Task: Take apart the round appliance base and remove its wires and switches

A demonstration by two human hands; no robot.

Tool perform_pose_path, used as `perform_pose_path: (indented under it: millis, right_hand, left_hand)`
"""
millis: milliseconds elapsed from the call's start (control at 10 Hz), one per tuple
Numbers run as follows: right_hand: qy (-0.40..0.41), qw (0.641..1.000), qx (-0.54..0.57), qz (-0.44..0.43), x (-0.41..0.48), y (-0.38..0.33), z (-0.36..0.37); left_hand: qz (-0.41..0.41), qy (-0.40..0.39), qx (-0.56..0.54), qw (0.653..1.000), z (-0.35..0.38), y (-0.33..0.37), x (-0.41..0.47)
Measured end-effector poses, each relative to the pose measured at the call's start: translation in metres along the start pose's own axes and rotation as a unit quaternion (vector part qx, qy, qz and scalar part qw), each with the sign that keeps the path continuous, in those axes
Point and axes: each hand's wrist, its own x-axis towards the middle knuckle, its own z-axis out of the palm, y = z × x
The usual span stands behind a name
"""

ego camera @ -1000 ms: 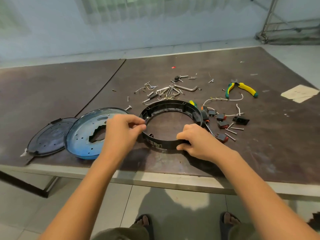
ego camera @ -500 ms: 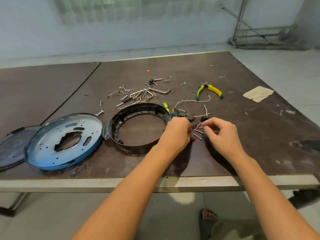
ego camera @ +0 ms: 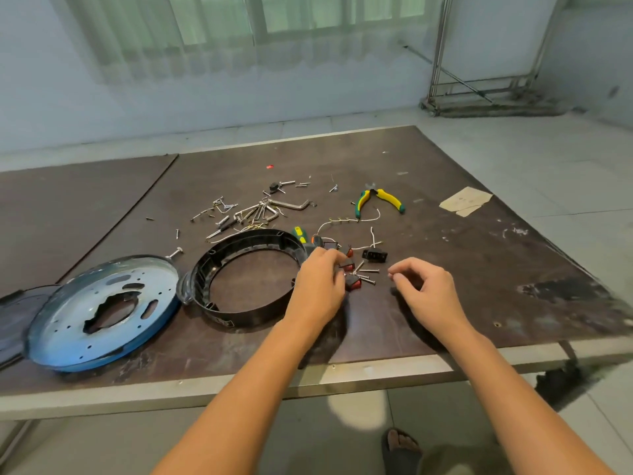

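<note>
The black plastic base ring point(ego camera: 239, 318) lies flat on the brown table. Just right of it is a cluster of small red-and-black switches point(ego camera: 353, 284), loose screws and a black connector block point(ego camera: 374, 256). My left hand point(ego camera: 317, 289) reaches over the ring's right rim, and its fingertips pinch one switch in that cluster. My right hand point(ego camera: 428, 291) hovers to the right of the parts with thumb and forefinger pinched together; nothing shows between them. A white wire point(ego camera: 349, 221) lies loose behind the switches.
A blue metal plate point(ego camera: 102, 313) leans at the ring's left, overlapping a dark round cover point(ego camera: 13, 317). Behind lie a pile of screws and metal bits point(ego camera: 253, 210), a screwdriver handle point(ego camera: 299, 233), green-yellow pliers point(ego camera: 380, 198) and a paper scrap point(ego camera: 466, 200). The table edge point(ego camera: 342, 375) is near me.
Both hands left the black ring and went to the switches on its right. Since then my right hand has drawn away to the right while my left stays on a switch.
</note>
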Motion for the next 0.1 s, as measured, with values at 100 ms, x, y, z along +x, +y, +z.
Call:
perform_pose_path:
  millis: [100]
  right_hand:
    - [0.018,0.999,0.041,0.005,-0.0061,-0.0020,-0.0018]
  left_hand:
    - [0.054,-0.008,-0.037,0.998,-0.0155,-0.0222,-0.0552]
